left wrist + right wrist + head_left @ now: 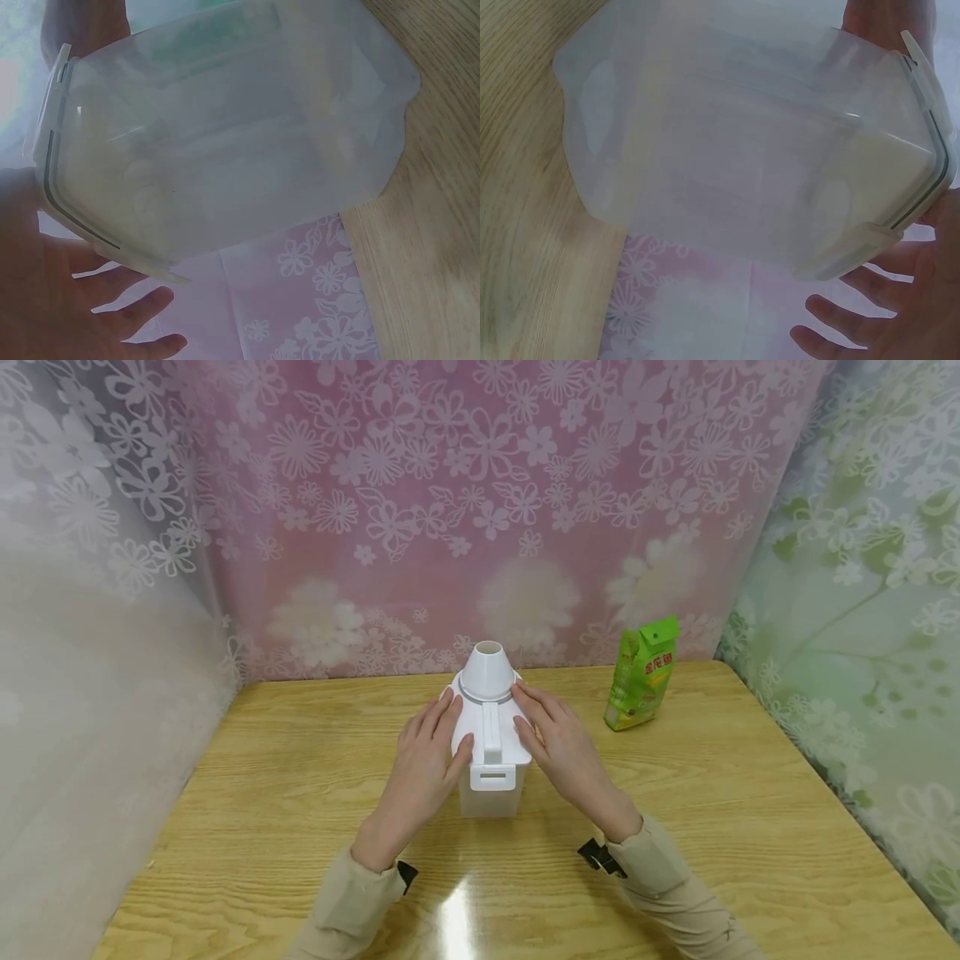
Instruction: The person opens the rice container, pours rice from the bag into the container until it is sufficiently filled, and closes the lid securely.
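Note:
A translucent plastic storage container (225,142) stands upright on the wooden table, its white lid (467,727) on top. A white cone-shaped cap (487,675) with a round top sits on the lid, and a clip hangs over the near side. My left hand (426,747) rests along the lid's left edge, fingers spread. On the opposite edge lies my right hand (562,747), its fingertips by the base of the cone. Both wrist views show the fingers loosely extended beside the lid's rim. Through its clear walls the container shows no contents.
A green printed bag (642,675) stands at the back right of the wooden table (315,760). Flowered curtains (450,510) hang behind the table and along both sides.

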Demonstrator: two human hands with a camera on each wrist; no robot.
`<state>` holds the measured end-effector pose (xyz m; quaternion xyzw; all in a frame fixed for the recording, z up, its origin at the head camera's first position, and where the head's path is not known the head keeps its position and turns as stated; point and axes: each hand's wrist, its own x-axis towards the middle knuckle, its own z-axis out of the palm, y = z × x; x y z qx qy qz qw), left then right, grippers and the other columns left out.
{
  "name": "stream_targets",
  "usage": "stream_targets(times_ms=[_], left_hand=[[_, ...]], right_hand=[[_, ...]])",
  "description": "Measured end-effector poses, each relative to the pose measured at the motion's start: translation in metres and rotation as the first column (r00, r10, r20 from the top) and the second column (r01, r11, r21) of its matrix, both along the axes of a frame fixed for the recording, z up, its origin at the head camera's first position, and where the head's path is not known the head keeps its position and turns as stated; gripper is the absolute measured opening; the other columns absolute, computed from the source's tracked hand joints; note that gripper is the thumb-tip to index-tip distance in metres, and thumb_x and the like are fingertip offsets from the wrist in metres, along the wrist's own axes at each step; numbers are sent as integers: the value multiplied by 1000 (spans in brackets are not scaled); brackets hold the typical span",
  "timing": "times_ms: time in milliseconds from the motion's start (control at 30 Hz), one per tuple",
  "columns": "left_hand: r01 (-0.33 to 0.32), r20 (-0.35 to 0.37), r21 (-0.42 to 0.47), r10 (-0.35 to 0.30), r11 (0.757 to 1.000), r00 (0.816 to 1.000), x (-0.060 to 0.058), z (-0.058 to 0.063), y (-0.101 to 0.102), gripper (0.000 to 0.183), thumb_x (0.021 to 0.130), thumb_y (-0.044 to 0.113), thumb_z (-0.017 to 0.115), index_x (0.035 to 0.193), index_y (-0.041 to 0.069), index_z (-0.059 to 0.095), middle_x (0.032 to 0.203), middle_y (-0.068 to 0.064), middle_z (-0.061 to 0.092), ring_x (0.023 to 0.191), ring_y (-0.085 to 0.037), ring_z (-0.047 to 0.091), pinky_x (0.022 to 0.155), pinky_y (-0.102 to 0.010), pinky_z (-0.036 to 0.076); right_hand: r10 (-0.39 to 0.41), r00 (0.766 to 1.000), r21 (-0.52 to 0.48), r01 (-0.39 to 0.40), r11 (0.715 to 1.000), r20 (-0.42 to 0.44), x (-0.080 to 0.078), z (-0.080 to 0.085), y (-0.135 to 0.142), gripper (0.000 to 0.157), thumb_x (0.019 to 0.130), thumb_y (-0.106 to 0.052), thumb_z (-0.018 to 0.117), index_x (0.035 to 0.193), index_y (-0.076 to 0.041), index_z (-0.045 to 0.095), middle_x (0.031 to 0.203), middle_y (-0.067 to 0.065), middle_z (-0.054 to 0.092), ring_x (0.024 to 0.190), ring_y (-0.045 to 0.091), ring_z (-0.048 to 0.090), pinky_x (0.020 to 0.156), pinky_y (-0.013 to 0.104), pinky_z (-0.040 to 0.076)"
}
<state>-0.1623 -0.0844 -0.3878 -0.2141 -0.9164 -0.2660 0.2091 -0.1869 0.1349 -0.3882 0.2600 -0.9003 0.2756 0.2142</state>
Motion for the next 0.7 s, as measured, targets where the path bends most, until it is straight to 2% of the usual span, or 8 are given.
stream_targets(times_ms=[367, 433, 533, 600, 700], left_hand=[[-4, -18, 11, 5, 1000, 1000, -1, -2, -1, 52, 104, 30, 52, 145, -2, 50, 153, -21, 45, 137, -40, 46, 112, -59, 36], [-6, -26, 12, 6, 1000, 1000, -1, -3, -2, 52, 104, 31, 53, 145, -2, 51, 153, -20, 46, 136, -39, 47, 112, -59, 36], [-4, -38, 14, 5, 1000, 999, -2, -4, -2, 52, 103, 31, 53, 144, -2, 52, 152, -20, 46, 136, -38, 47, 111, -58, 37], [-2, -40, 17, 3, 1000, 999, -2, -4, -2, 52, 103, 31, 52, 144, -2, 52, 152, -20, 47, 136, -38, 48, 111, -58, 37], [0, -38, 23, 1, 1000, 999, -2, -4, -1, 52, 103, 31, 52, 144, -2, 52, 152, -20, 47, 136, -37, 47, 112, -58, 37]], right_hand=[[54, 994, -140, -40, 989, 94, -6, -1, 3, 49, 101, -22, 63, 146, -6, 54, 149, 14, 52, 135, 36, 50, 110, 56, 42], [63, 991, -178, -42, 983, 116, -7, -1, 3, 50, 100, -21, 64, 147, -7, 53, 149, 14, 51, 134, 35, 50, 106, 56, 45], [71, 981, -274, -19, 962, 180, -7, 0, 4, 51, 99, -19, 67, 146, -7, 52, 147, 16, 52, 131, 37, 52, 101, 57, 49], [79, 969, -350, 9, 937, 235, -7, 2, 6, 52, 98, -17, 68, 145, -5, 52, 145, 18, 52, 127, 39, 53, 97, 57, 52], [79, 940, -427, 76, 901, 333, -9, 4, 9, 50, 98, -18, 69, 142, -2, 52, 140, 21, 55, 120, 41, 57, 95, 53, 54]])
